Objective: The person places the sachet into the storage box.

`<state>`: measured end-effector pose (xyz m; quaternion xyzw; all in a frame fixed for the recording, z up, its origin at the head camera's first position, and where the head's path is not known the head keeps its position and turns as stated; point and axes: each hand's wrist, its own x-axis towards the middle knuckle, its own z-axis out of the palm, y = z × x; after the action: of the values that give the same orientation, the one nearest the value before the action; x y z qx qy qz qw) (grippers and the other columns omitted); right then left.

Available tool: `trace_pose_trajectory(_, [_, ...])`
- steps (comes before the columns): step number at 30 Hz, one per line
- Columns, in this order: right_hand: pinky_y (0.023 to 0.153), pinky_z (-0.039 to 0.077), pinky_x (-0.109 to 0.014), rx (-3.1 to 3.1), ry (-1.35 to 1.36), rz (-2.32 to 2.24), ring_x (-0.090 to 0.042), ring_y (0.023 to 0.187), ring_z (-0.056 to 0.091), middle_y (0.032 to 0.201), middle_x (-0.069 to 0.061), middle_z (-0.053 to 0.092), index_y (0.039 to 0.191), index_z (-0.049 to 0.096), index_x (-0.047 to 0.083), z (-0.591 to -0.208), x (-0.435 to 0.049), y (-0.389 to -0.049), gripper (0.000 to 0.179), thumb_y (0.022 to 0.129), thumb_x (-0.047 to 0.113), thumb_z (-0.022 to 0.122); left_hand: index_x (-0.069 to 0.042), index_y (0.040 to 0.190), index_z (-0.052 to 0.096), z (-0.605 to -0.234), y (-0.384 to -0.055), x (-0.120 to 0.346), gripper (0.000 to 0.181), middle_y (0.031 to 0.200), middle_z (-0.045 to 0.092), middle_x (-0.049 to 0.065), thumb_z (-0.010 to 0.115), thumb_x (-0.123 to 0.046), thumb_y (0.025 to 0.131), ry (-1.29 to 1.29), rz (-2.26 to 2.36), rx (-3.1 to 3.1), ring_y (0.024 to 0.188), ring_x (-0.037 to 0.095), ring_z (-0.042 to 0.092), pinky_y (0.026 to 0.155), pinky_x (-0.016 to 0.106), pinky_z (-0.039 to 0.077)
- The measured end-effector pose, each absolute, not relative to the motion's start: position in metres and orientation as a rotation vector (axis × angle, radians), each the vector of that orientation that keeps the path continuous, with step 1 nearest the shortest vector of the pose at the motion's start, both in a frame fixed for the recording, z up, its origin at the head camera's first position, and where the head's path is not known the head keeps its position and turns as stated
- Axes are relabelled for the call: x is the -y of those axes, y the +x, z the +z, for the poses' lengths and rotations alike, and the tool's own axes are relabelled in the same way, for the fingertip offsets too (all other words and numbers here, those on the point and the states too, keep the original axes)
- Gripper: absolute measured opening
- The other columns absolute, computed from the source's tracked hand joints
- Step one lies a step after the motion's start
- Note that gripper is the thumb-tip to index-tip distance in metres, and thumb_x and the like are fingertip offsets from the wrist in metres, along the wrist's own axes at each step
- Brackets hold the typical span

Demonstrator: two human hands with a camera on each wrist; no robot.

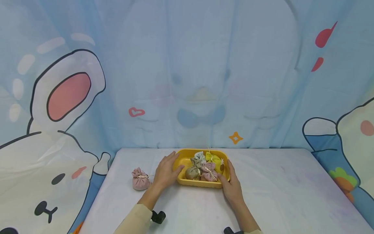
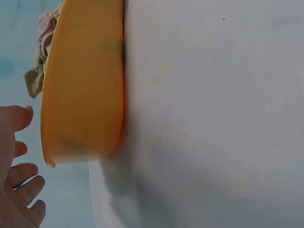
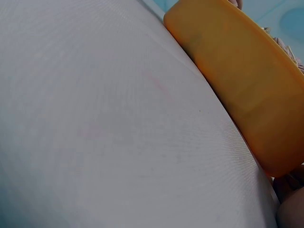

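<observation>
A yellow plastic tray (image 1: pixel 201 184) sits on the table with several small drawstring pouches in it. Among them are an olive pouch (image 1: pixel 193 172), a pink pouch (image 1: pixel 209 172), a yellow pouch (image 1: pixel 214 158) and a pale blue pouch (image 1: pixel 200 156). My right hand (image 1: pixel 232 188) holds the tray's right end, thumb at the front rim and fingers along the outer side. At the left end, my left hand (image 1: pixel 166 172) has its fingers loosely spread beside the rim; the left wrist view shows a gap between fingertips and tray wall. Another pink pouch (image 1: pixel 141 179) rests just left of that hand.
White cloth covers the table (image 1: pixel 277 195), which reaches back to a blue cartoon-print curtain (image 1: pixel 198 65). Black wrist-camera parts (image 1: pixel 158 217) show under the left forearm, with another black part (image 1: pixel 232 230) by the right sleeve.
</observation>
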<state>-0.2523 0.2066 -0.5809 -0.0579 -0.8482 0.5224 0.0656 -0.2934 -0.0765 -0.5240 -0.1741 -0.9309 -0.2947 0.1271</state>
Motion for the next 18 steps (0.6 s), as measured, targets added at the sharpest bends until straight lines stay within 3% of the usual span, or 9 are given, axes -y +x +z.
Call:
trace_pose_trajectory(4, [0.129,0.013,-0.059,2.560,-0.190,1.566,-0.038,0.162,0.011,0.176,-0.009,0.012,0.169,0.007,0.025,-0.582,-0.206,-0.253,0.077,0.108,0.029,0.052,-0.007,0.147,0.058,-0.524,-0.293,0.082,0.056,0.154,0.055,0.016,0.068,-0.036,0.100,-0.502,-0.836,2.683,0.145,0.032,0.050,0.125,0.052,0.032])
trace_pose_trajectory(12, [0.129,0.012,-0.059,2.566,-0.197,1.568,-0.037,0.162,0.010,0.176,-0.008,0.011,0.169,0.006,0.027,-0.582,-0.206,-0.253,0.076,0.108,0.029,0.052,-0.010,0.157,0.046,-0.524,-0.293,0.094,0.069,0.159,0.048,0.017,0.068,-0.043,0.100,-0.411,-0.698,2.772,0.150,0.036,0.044,0.130,0.058,0.013])
trace_pose_trajectory(18, [0.129,0.012,-0.058,2.570,-0.203,1.582,-0.036,0.162,0.009,0.176,-0.007,0.010,0.169,0.005,0.026,-0.580,-0.206,-0.253,0.076,0.108,0.028,0.051,-0.010,0.157,0.047,-0.525,-0.294,0.106,0.072,0.160,0.046,0.019,0.069,-0.046,0.098,-0.355,-0.668,2.801,0.150,0.038,0.043,0.129,0.059,0.015])
